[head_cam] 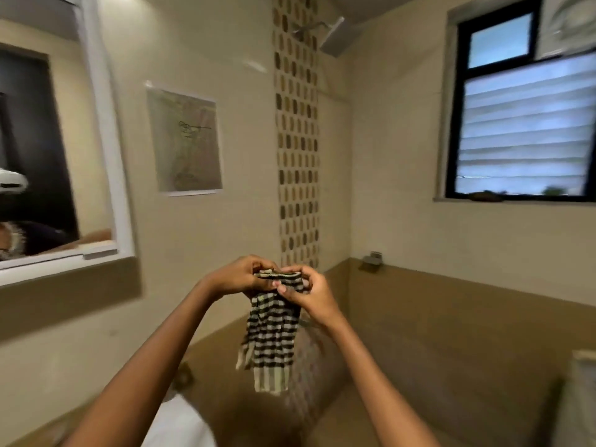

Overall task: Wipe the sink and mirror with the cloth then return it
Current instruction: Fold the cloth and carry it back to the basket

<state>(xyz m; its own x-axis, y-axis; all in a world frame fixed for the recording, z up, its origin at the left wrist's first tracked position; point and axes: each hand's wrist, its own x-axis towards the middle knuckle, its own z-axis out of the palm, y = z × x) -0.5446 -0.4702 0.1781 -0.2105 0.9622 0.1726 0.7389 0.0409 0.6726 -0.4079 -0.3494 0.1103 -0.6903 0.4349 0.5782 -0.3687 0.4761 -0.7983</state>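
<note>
A black-and-white striped cloth [272,330] with a fringed lower edge hangs in front of me at chest height. My left hand [240,275] and my right hand [308,293] pinch its top edge together, close side by side. The white-framed mirror [48,150] is on the wall at the left, above and left of my hands. A white curved edge, probably the sink [183,424], shows at the bottom under my left forearm. The whole view is blurred by motion.
A framed picture [185,143] hangs right of the mirror. A mosaic tile strip [296,140] runs up the wall under a shower head [335,35]. A dark-framed louvred window [525,124] is at the right. A small metal fitting [372,261] sits on the brown tile ledge.
</note>
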